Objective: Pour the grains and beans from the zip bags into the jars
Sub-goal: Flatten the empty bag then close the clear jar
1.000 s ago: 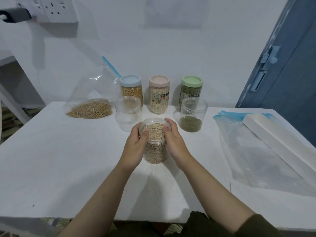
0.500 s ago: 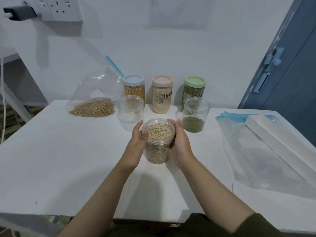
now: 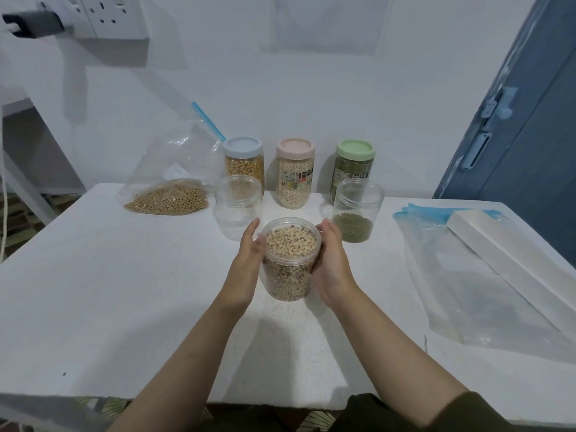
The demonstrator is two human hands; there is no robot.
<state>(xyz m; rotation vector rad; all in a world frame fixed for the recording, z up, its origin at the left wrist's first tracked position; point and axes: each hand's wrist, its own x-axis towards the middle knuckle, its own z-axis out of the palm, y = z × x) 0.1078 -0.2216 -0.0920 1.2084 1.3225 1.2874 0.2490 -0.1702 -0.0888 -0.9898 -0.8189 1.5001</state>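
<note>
A clear, lidless jar of black-eyed beans sits between my two hands over the middle of the white table, tilted slightly toward me. My left hand holds its left side, thumb on the front wall. My right hand cups its right side, fingers curving behind the rim. Behind it stand an empty clear jar and a clear jar with some green mung beans in the bottom. A zip bag of soybeans lies at the back left, its blue zip edge leaning on the wall.
Three lidded jars line the wall: a blue-lidded jar, a pink-lidded jar and a green-lidded jar. Empty zip bags lie flat at the right under a long white box. A blue door stands at the far right.
My hands slid from the jar's rim down onto its sides. The jar came a little toward me and now shows its open top more fully.
</note>
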